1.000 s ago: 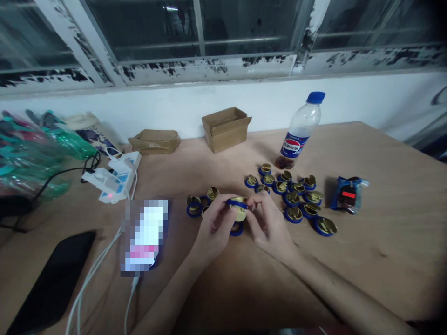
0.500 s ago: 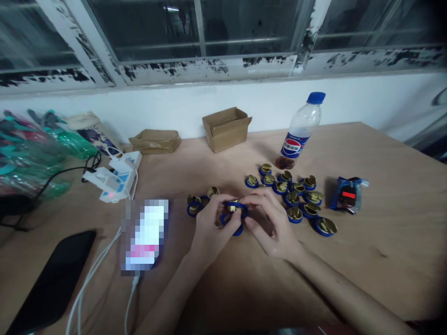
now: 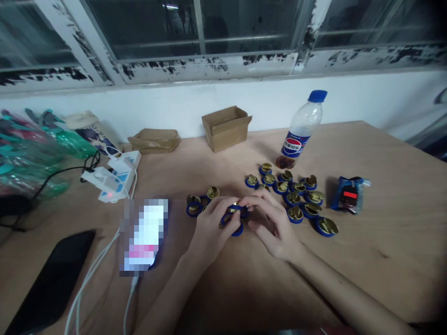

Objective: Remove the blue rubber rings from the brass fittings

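My left hand (image 3: 213, 230) is closed on a small gold metal piece (image 3: 233, 207), held between thumb and fingers. A blue ring (image 3: 238, 206) sits around that piece, partly hidden by the fingers. My right hand (image 3: 274, 223) has its fingertips bent onto the ring's right edge, with its thumb lower down. Under the hands another blue ring (image 3: 238, 230) lies on the table. To the left are a few loose gold pieces (image 3: 213, 192) and blue rings (image 3: 193, 209). On the right stand several gold pieces seated in blue rings (image 3: 295, 214), grouped together.
A cola bottle (image 3: 296, 137) stands behind the group, with a small plastic-wrapped packet (image 3: 349, 195) to the right. Two cardboard boxes, one open (image 3: 226, 132) and one flatter (image 3: 155, 141), sit by the wall. Leftward are a lit phone (image 3: 148, 232), a dark phone (image 3: 52, 279), cables and a power strip (image 3: 120, 177).
The right fingers have closed in on the ring's right edge, and the right thumb has shifted slightly. The left hand keeps its hold, turned a little.
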Action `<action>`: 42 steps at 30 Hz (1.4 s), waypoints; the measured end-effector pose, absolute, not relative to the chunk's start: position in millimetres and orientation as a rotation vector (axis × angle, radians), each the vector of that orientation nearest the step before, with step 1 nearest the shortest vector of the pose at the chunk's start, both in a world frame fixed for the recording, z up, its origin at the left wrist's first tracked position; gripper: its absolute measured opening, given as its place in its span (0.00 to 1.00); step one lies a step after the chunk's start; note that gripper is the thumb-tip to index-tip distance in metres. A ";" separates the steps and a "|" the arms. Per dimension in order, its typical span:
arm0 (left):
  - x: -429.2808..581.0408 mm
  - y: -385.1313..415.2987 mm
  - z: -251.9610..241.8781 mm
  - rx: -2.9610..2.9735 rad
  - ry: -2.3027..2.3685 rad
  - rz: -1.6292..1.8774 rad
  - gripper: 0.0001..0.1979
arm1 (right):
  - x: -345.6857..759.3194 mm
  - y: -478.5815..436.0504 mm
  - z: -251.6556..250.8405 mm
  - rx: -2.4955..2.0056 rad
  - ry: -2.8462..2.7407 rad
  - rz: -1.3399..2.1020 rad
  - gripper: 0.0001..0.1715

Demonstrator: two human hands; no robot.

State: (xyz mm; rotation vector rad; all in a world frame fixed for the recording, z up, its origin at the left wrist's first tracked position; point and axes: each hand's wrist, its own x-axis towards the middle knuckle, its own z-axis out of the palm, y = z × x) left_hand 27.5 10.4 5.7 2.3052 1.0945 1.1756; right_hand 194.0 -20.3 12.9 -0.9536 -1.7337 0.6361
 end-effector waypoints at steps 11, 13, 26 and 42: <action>24.9 9.0 19.0 1.809 1.051 1.130 0.10 | 194.3 -18.1 15.1 -0.971 -1.723 0.568 0.16; 26.7 9.1 19.5 1.587 0.987 1.175 0.11 | 191.3 -17.7 10.9 -0.993 -1.690 0.567 0.15; 34.7 8.7 11.8 1.415 0.989 1.222 0.07 | 186.6 -13.6 1.0 -1.065 -1.614 0.593 0.13; 39.9 6.3 4.9 1.296 0.866 1.280 0.18 | 186.6 -13.2 -3.2 -1.040 -1.561 0.640 0.12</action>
